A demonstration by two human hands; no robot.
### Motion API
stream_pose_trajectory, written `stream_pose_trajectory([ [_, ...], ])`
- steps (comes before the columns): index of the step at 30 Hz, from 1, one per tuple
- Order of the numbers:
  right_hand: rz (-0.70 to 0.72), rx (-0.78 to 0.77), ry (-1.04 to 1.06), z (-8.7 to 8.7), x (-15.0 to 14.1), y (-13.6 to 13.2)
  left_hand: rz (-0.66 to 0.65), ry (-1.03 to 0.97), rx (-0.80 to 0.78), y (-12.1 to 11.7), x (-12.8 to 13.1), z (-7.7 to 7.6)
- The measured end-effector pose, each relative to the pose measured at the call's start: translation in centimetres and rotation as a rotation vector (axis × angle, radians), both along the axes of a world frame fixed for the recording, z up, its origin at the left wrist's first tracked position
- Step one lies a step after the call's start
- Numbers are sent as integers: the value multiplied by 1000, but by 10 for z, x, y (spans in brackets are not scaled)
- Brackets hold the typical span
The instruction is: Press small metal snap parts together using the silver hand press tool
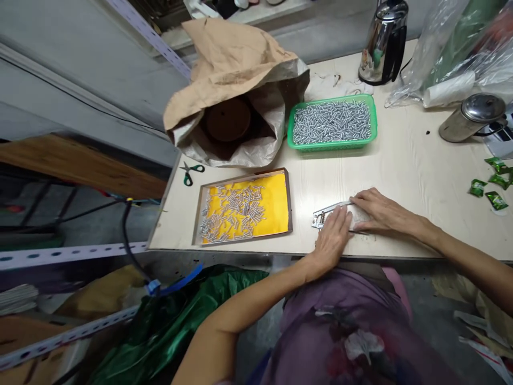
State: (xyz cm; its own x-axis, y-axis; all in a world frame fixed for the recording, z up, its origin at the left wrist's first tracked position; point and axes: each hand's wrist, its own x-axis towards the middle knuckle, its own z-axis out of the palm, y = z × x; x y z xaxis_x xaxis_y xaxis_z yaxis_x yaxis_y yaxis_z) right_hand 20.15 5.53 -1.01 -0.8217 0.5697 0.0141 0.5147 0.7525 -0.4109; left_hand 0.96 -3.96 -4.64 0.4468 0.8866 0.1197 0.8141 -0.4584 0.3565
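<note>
Pale table [404,171], near edge | left hand [332,235]: fingers extended over metal spring tool [319,220] | right hand [379,212]: curved at its right end | grips: I cannot tell | tray [290,206]: left

Quick count: two hands [333,236], one tool [319,220], scissors [187,175] x1, one sack [236,59], one basket [334,146], one tray [276,200], two jugs [379,51], at least four packets [497,201], pins [332,123] beyond counting lol

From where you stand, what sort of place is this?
Probably a small workshop: a green basket heaped with small metal pins, a shallow tray holding more, and scissors on the tabletop.
</note>
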Motion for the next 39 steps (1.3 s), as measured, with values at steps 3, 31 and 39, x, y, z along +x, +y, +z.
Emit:
stream_pose_trajectory([
  [3,-19,8,-24,-5,-1,15,-50,-31,12,-23,7,-8],
  [31,-406,79,631,63,-96,78,505,384,14,72,-194,43],
  [39,-520,231,502,76,-69,156,276,514,-70,96,-202,45],
])
